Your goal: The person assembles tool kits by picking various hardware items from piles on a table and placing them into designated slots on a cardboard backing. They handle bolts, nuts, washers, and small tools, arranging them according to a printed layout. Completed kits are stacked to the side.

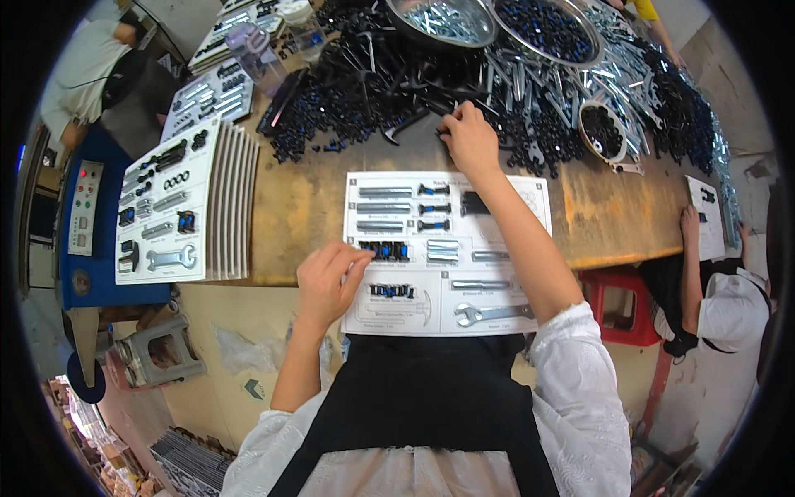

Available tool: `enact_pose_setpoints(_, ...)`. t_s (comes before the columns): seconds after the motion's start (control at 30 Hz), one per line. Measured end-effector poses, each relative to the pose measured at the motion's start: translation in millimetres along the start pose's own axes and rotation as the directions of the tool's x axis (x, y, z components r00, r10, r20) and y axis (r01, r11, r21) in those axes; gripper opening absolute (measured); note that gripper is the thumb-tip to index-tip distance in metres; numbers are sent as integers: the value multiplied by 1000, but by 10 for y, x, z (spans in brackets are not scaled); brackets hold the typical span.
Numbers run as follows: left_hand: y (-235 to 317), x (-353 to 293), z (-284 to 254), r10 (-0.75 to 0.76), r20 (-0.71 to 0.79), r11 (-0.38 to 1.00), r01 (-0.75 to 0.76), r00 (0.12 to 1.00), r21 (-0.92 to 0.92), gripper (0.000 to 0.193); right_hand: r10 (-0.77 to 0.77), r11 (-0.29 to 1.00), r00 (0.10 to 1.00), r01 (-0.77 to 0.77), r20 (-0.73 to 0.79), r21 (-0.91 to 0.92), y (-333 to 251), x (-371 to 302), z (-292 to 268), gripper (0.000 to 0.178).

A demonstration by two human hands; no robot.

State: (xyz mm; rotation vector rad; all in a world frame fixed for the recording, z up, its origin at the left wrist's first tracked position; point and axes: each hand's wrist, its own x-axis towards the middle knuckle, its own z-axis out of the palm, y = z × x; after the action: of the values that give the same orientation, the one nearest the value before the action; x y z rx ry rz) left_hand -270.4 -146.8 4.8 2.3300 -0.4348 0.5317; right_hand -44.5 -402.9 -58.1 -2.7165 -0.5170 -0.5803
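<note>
A white printed card (431, 327) lies before me at the table's near edge. Silver tubes (385, 193), black bolts with blue bands (389, 251) and an open-end wrench (497, 313) sit on it. My left hand (328, 277) is at the card's left side, fingers pinched beside the row of blue-banded bolts; what they hold, if anything, is hidden. My right hand (470, 139) reaches past the card to the edge of the black hardware pile (364, 91). Its fingers are bent together near a black hammer (406, 126), and their grasp is hidden.
Several filled cards (178, 207) are stacked at left. Metal bowls (551, 29) of screws and bolts, and heaps of silver tubes and wrenches (555, 99), cover the far side. At right, a co-worker's hand (690, 224) rests by another card (704, 215). A red stool (621, 306) stands below.
</note>
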Motion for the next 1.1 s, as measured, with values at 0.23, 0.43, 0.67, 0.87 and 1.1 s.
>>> enact_pose_setpoints(0.23,-233,-418,-158,-210,-3,973,208,978,-97,12,206,177,788,-613,580,770,-96,-527,-919,23)
enact_pose_setpoints(0.43,89,124,-99,-139,-62,909,103,988,-405,35,-323,-654,760,-610,564,448,-732,-1402,-971,29)
enact_pose_setpoints(0.67,192,-181,-164,80,302,992,-45,950,-121,32,-110,-265,679,-724,726,637,-946,-1783,-1200,26)
enact_pose_setpoints(0.87,134,-677,122,103,347,994,-110,932,2,29,30,772,952,-216,306,597,-1154,-1984,-1437,13)
enact_pose_setpoints(1.1,41,-735,70,16,254,991,-48,967,122,25,-35,845,939,-155,343,511,-1312,-2141,-1219,24)
